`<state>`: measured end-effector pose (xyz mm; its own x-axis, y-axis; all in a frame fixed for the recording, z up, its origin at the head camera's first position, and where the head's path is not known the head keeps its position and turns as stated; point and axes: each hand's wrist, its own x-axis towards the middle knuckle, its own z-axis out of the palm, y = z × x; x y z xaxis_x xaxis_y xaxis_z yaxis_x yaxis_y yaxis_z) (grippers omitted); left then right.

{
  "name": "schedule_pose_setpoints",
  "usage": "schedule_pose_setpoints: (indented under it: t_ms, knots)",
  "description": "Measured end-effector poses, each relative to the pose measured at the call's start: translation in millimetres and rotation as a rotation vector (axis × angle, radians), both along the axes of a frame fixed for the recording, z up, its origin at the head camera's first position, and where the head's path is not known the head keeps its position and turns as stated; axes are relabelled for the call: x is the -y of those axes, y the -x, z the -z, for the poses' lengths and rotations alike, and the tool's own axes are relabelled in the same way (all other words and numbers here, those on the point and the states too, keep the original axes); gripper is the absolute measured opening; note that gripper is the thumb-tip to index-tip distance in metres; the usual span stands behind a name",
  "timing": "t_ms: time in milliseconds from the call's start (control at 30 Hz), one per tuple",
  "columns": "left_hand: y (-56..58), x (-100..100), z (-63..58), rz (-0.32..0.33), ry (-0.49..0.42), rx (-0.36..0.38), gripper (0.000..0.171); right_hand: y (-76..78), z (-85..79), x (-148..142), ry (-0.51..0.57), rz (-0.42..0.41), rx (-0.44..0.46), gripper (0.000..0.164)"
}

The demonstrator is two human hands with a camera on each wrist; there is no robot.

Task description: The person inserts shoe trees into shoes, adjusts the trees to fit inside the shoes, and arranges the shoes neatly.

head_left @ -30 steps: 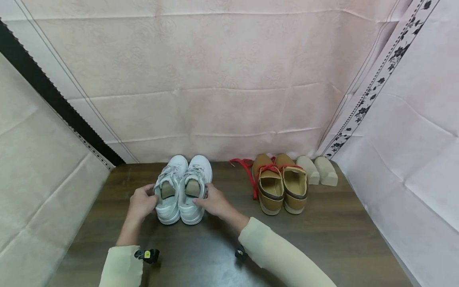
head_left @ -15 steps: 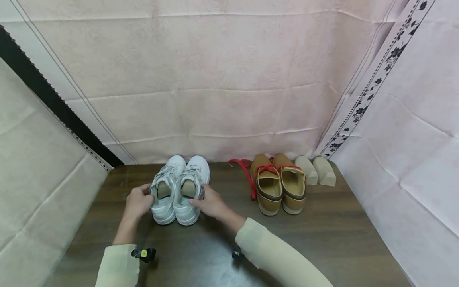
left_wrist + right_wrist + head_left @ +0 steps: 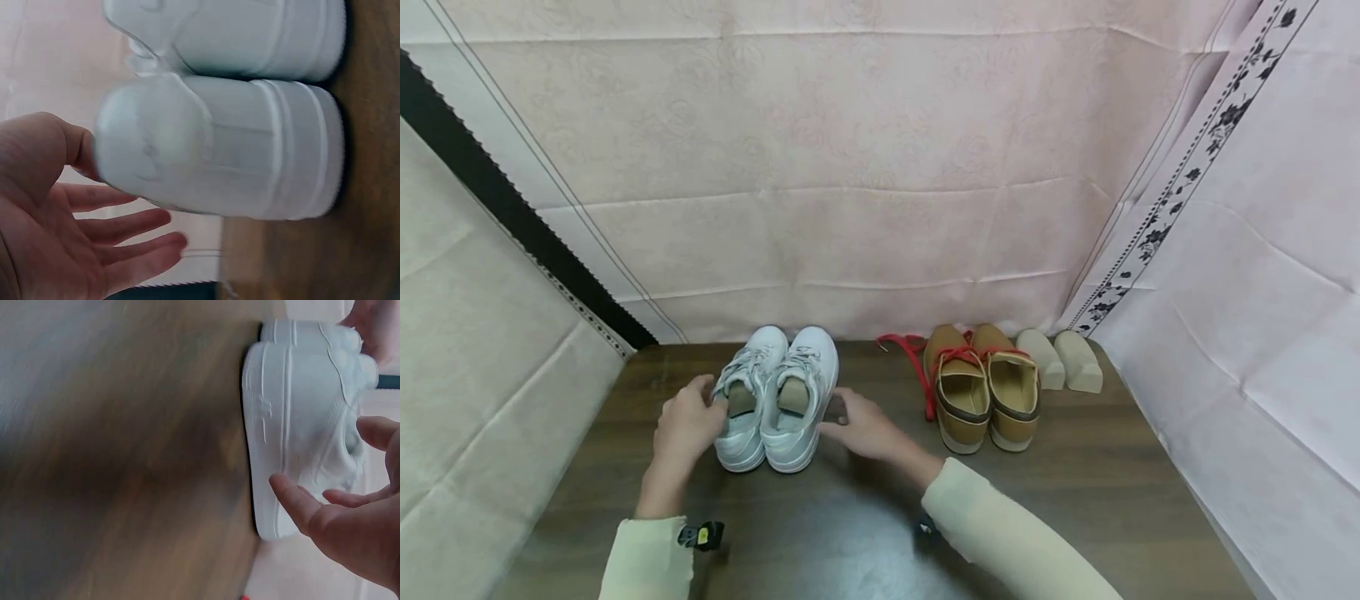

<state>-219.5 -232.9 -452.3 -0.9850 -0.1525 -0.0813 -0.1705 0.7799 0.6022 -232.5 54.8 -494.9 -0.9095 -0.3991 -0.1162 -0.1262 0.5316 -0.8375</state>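
Note:
A pair of white lace-up sneakers stands side by side on the wooden surface, toes to the back cloth. The left sneaker [image 3: 742, 446] is beside my left hand [image 3: 688, 425]. In the left wrist view that hand's fingers are loosely extended and its thumb is at the heel collar; whether it touches I cannot tell. My right hand [image 3: 871, 429] is off the outer side of the right sneaker [image 3: 792, 446], fingers spread and holding nothing. In the right wrist view its fingertips [image 3: 279, 481] overlap the sneaker's side. Olive insoles or tongues show inside both shoes.
To the right stand two tan shoes [image 3: 966, 417] with red laces [image 3: 917, 362] trailing leftward. Two off-white blocks [image 3: 1078, 362] sit beside them in the back right corner. Pale cloth [image 3: 880, 167] hangs behind and at both sides of the wooden surface [image 3: 820, 533].
The sneakers shifted slightly left in the head view, partly with the camera. My right hand has let go of the right sneaker and drawn rightward; my left hand has loosened from the left one.

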Motion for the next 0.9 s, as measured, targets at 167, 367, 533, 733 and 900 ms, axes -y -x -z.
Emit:
schedule_pose_setpoints:
  t_ms: [167, 367, 533, 733, 900]
  knots:
    - [-6.4, -16, -16.7, 0.032, -0.015, -0.195, 0.060, -2.2, -12.6, -22, 0.009, 0.016, -0.096, 0.063]
    - [-9.6, -37, -21.0, 0.109, -0.046, -0.319, 0.066, -10.7, -20.7, -52, 0.109, 0.082, -0.159, 0.056]
    - [-15.0, -55, -17.4, 0.172, -0.074, -0.368, 0.071, -22.2, -23.9, -82, 0.174, 0.141, -0.203, 0.052]
    - [-23.7, -72, -13.2, 0.258, -0.077, -0.446, 0.070, -37.5, -28.3, -119, 0.143, 0.155, -0.267, 0.049]
    - [-29.9, -90, -7.2, 0.325, -0.069, -0.490, 0.070, -42.6, -30.1, -145, 0.051, 0.177, -0.322, 0.050]
